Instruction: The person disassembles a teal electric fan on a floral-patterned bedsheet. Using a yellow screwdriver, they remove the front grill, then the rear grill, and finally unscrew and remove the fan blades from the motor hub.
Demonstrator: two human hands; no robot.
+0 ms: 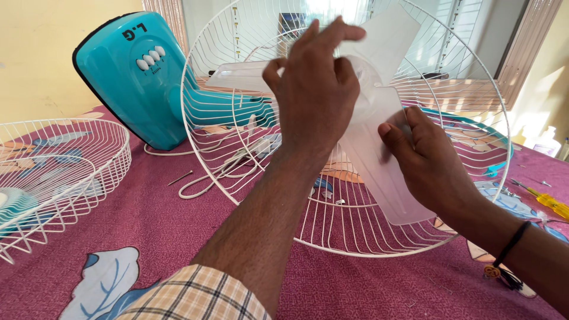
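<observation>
Both hands point(317, 89) point(424, 160) on fan blade point(379, 172), inside wire guard point(249, 195)

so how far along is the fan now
The rear grille already stands on the teal fan body. Left hand is at the hub, and right hand grips the clear blade. The front grille lies aside on the cloth.

A loose white wire fan grille point(56, 172) lies left on the maroon patterned cloth point(367, 284); a yellow-handled screwdriver point(548, 202) lies right.

wire guard point(249, 178) rings the blade point(385, 178), open cloth point(367, 284) in front
</observation>
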